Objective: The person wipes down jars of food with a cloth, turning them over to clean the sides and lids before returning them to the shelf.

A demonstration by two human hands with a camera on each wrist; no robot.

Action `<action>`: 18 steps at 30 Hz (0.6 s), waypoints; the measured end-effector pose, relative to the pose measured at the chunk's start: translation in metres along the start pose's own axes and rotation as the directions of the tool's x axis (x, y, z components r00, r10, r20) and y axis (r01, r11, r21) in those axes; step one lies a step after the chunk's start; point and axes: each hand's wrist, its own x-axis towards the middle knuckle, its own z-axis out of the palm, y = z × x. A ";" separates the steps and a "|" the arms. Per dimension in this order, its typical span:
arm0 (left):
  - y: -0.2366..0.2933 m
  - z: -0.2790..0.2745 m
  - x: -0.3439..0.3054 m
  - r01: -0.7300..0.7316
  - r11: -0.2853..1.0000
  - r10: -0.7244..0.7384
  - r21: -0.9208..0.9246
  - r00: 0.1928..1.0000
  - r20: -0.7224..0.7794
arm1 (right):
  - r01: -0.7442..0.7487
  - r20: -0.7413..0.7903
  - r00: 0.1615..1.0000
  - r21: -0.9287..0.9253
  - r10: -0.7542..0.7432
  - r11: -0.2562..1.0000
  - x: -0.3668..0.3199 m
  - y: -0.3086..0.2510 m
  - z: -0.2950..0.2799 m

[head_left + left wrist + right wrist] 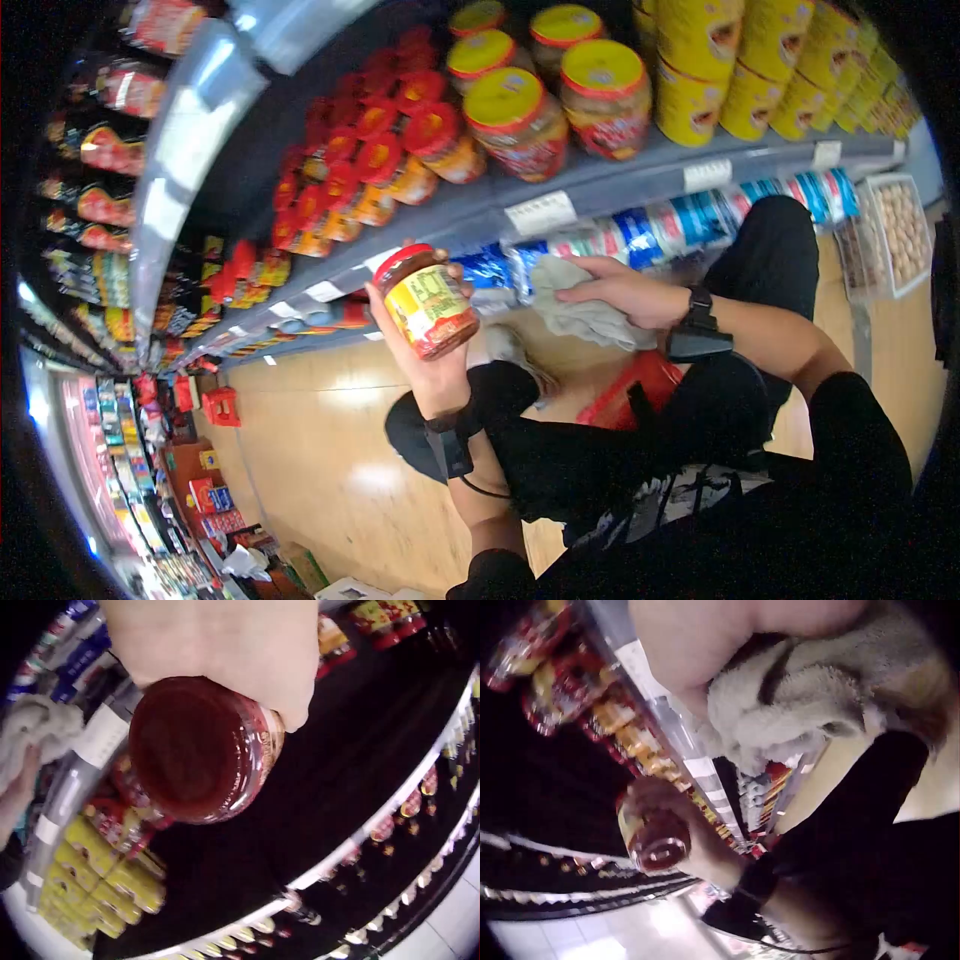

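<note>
My left hand (pixel 438 378) grips a glass jar (pixel 428 305) with a red lid and a yellow-and-red label. The jar leans, held up in front of the shelf edge. Seen from the left wrist, the jar's dark red base (pixel 187 754) faces the camera, with the fingers wrapped around its far side. In my right hand (pixel 645 298) is a crumpled pale grey cloth (pixel 575 300), to the right of the jar and apart from it. Close up in the right wrist view, the cloth (pixel 795 712) looks fluffy and bunched under the fingers.
The shelf (pixel 590 195) carries red-lidded jars (pixel 380 160), larger yellow-lidded jars (pixel 605 95) and stacked yellow cans (pixel 695 80). Below it lie blue-and-white packs (pixel 650 235). A white basket of small round items (pixel 905 235) stands far right. Something red (pixel 630 390) is by the legs.
</note>
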 end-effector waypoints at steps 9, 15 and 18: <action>-0.087 0.006 -0.012 0.208 0.845 -0.071 0.492 0.957 -0.283 | 0.439 0.137 0.701 -0.856 -0.700 0.272 -0.040 -0.013 0.013; -0.087 0.006 -0.012 0.120 0.761 0.033 0.638 0.975 -0.222 | 0.480 0.437 0.621 -0.868 -0.651 -0.126 -0.052 -0.010 0.021; -0.087 0.007 -0.010 0.090 0.702 0.085 0.706 0.974 -0.209 | 0.576 0.590 0.577 -0.784 -0.565 -0.231 -0.054 -0.013 0.017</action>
